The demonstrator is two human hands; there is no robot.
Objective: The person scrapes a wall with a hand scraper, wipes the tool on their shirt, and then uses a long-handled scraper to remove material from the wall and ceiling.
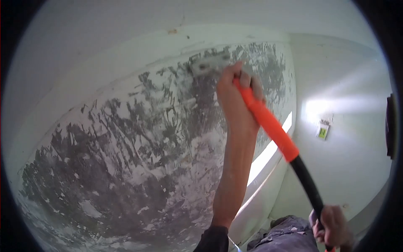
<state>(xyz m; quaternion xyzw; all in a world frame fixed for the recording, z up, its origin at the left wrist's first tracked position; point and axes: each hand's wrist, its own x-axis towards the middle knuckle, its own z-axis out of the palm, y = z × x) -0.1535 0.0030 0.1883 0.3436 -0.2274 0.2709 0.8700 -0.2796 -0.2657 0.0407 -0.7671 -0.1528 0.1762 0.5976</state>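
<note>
A long-handled scraper runs diagonally across the view, with an orange grip (275, 132) on its upper part and a black shaft (308, 180) below. Its pale, blurred blade (206, 65), with dark holes in it, lies against the patchy wall (138, 164). My left hand (240, 84) is wrapped around the top of the orange grip, close behind the blade. Lower right, my right hand (331, 227) is closed around the black shaft near its bottom end, slightly smeared by motion. The wall shows dark grey patches between remnants of whitish coating.
A bright strip of light (268, 161) runs along the right side of the patchy wall. On the pale adjoining wall (348, 168) sits a small white and green box (323, 130). Dark dusty clothing (289, 235) shows at the bottom, and a dark object (391, 126) stands at the far right.
</note>
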